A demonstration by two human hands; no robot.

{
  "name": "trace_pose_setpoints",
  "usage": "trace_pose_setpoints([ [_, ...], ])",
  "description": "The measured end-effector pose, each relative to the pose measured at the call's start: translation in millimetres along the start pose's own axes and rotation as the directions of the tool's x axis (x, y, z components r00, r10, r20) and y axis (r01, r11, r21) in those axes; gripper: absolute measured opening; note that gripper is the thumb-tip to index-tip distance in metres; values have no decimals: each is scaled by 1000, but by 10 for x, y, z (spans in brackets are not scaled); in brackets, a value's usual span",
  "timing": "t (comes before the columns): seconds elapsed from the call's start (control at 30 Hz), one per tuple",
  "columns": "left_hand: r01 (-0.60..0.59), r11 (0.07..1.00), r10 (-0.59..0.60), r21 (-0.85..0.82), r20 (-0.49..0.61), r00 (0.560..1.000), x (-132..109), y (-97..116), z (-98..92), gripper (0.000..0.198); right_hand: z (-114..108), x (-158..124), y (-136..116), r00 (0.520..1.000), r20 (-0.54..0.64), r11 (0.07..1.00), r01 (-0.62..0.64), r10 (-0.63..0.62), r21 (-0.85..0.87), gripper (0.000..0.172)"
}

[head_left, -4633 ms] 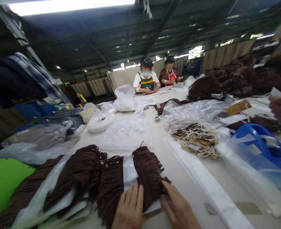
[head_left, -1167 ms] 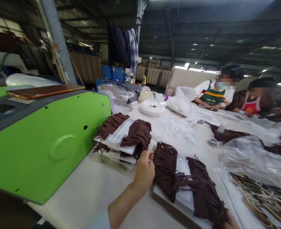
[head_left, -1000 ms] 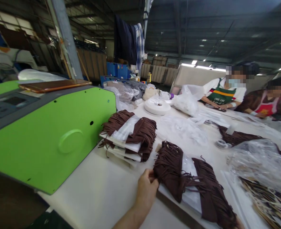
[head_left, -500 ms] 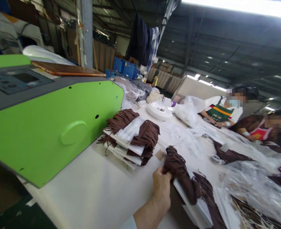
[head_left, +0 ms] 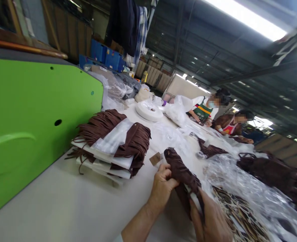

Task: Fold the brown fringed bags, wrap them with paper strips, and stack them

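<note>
My left hand (head_left: 162, 186) is closed on the near edge of a brown fringed piece (head_left: 181, 171) wrapped over a white card. My right hand (head_left: 210, 218) grips the same piece from below and to the right, tilting it up on edge above the white table (head_left: 70, 205). A small tan tag (head_left: 155, 158) lies just beyond my left hand. To the left sits a stack of finished brown fringed pieces (head_left: 112, 144) on white cards.
A large green machine (head_left: 25, 124) fills the left side. A white tape roll (head_left: 149, 111), clear plastic bags (head_left: 236, 181) and a pile of tags with strings (head_left: 239, 211) lie around. Two people (head_left: 206, 107) work at the far end of the table.
The fringed piece lay flat a second ago, held by my left hand alone. Both hands now hold it, lifted and tilted on edge. The view has swung closer to the green machine.
</note>
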State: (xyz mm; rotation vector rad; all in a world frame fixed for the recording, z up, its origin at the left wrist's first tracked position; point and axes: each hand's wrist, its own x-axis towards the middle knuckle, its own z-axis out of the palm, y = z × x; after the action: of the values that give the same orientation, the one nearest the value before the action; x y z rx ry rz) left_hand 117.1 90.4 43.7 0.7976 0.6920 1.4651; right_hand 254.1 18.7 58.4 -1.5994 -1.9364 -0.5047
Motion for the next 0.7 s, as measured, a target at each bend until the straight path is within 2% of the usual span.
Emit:
trace_pose_setpoints([
  [0.1,-1,1000,-2,28,103,995,30,-10,-89,7,28,128,97,994,93,995,-72,66,67,39],
  [0.23,64,997,-69,31,195,978,52,-54,-196,9,-19,215,215,948,257,965,-224,185,132,41],
  [0.33,80,994,-92,72,170,981,36,-48,-190,15,-98,285,182,911,352,941,-290,215,176,35],
  [0.4,68,991,-83,117,129,988,8,-26,-145,21,-125,298,157,918,350,940,-270,186,208,33],
  [0.5,5,968,-23,250,67,997,-53,-13,-65,21,-71,199,156,972,221,963,-132,79,236,31],
  [0.57,-24,943,4,332,62,998,-109,-45,-43,12,30,53,144,999,46,978,2,-12,210,28],
  [0.63,5,936,-24,353,49,998,-179,-116,-76,20,175,-125,85,982,-140,987,136,-123,87,26],
  [0.7,102,930,-96,352,-35,995,-252,-206,-174,29,356,-290,-28,936,-234,964,252,-265,-84,27],
])
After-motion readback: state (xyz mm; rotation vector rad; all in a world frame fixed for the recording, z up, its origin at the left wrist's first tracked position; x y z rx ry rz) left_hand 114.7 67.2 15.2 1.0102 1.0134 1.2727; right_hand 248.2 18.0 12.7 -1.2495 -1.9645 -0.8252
